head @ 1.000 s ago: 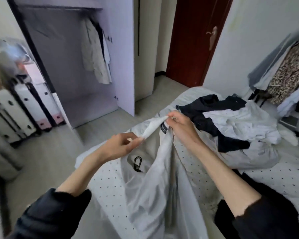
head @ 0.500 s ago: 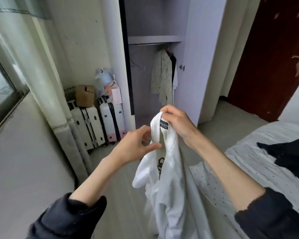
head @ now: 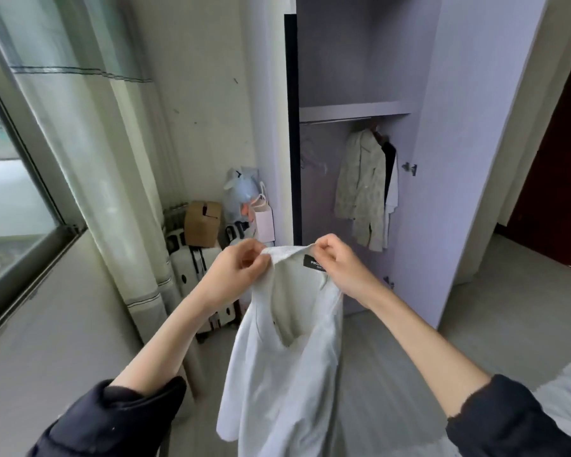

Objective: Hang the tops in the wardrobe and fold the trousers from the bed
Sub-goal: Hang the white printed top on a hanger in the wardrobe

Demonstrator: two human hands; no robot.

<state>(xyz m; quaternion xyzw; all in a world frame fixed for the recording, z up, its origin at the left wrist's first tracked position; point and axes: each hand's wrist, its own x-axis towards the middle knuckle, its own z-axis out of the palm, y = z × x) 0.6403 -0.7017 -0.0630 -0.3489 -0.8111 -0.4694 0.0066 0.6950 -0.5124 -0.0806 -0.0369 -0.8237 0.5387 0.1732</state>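
- left hand (head: pixel 241 268) and right hand (head: pixel 340 262) each pinching the white top (head: pixel 277 367) by its collar, spread to open the neck.
- held up near the wardrobe (head: pixel 468 159), facing its rail (head: pixel 335 120), likely for hanging.

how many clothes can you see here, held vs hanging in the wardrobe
Held: 1, the white top, pinched at the collar by the left hand and right hand
Hanging in the wardrobe: 3, a pale patterned jacket, a dark garment, a white garment
Total: 4
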